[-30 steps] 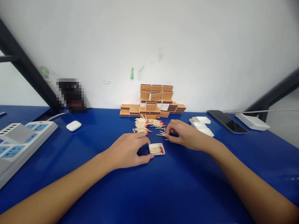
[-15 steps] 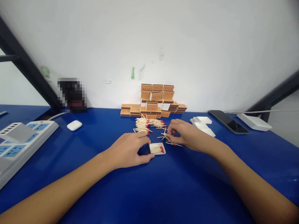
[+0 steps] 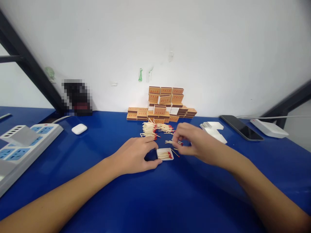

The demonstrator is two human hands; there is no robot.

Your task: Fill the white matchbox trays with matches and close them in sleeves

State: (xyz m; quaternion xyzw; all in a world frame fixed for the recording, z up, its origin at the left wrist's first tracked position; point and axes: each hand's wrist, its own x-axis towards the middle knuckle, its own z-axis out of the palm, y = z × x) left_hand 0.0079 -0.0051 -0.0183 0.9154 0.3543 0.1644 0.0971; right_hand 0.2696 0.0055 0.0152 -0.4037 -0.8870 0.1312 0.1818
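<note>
My left hand (image 3: pixel 136 156) rests on the table with thumb and forefinger at the left corners of a small white matchbox tray (image 3: pixel 160 150), gripping it. Inside the tray lie several red-tipped matches (image 3: pixel 165 155), heads to the right. Just right of the tray, my right hand (image 3: pixel 190 139) pinches a few matches (image 3: pixel 169 142) between thumb and fingers; they are blurred and partly hidden. One loose match (image 3: pixel 175 153) lies between the tray and that hand. Behind the hands spreads a pile of matches (image 3: pixel 148 130), with a smaller pile (image 3: pixel 164 128) beside it.
Stacked matchboxes (image 3: pixel 159 110) stand against the wall. To the right are white box pieces (image 3: pixel 215 132), a black phone (image 3: pixel 241 127) and a white flat device (image 3: pixel 269 128). A power strip (image 3: pixel 31 150) and a white earbud case (image 3: pixel 79 128) sit to the left.
My right hand has lifted some matches off the table, and the loose bunch beneath it has thinned. My left hand stays at the tray. The view has shifted slightly.
</note>
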